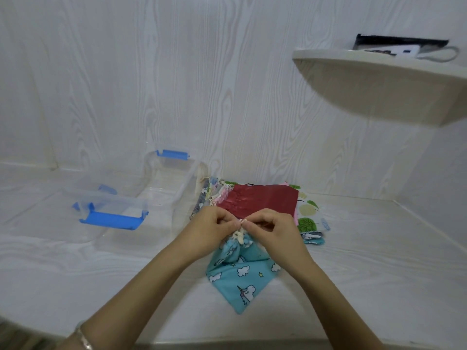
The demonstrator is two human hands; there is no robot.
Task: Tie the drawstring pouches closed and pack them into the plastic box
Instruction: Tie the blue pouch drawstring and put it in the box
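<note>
Two hands [211, 224] [276, 227] on one turquoise pouch's [240, 276] drawstring [238, 235].

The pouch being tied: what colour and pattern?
Light blue fabric pouch, white clouds, unicorns and stars; head view.

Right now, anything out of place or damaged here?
Nothing spilled or damaged. Only untidiness: the pouch stack under the red pouch is fanned askew, edges poking out. The lid lies off beside the open plastic box, as packing needs.

On the surface [366, 261], the lid [111, 210] lies left of the plastic box [187, 183], the pouch pile [257, 200] right, a single pouch [240, 279] right and nearer.
</note>
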